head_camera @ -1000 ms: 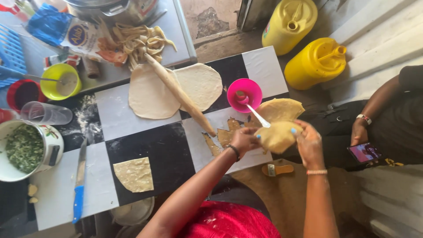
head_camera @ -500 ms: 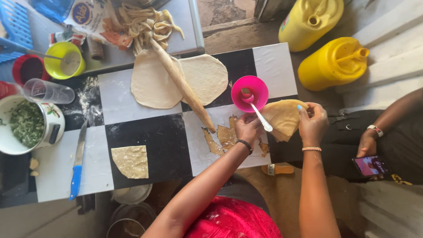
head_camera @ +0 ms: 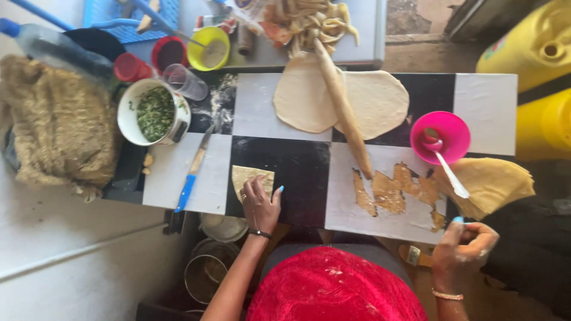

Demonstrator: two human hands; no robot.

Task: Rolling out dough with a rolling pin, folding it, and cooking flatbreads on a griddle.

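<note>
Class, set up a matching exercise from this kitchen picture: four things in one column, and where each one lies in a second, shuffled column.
Things:
1. Rolling pin
2. White spoon
3. Blue-handled knife
4. Small dough piece

Places:
A. In the pink bowl, handle over its rim
B. Under the left hand
C. Across the two round flatbreads
D. On a white tile below the bowl of chopped greens

Pairs: 1-C, 2-A, 3-D, 4-B

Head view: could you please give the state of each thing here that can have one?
Left hand: flat on the dough piece.
Right hand: loosely closed, off the table.
Pink bowl: upright, spoon in it.
White bowl: filled with greens.
Rolling pin: lying across two dough rounds.
Knife: lying flat.
</note>
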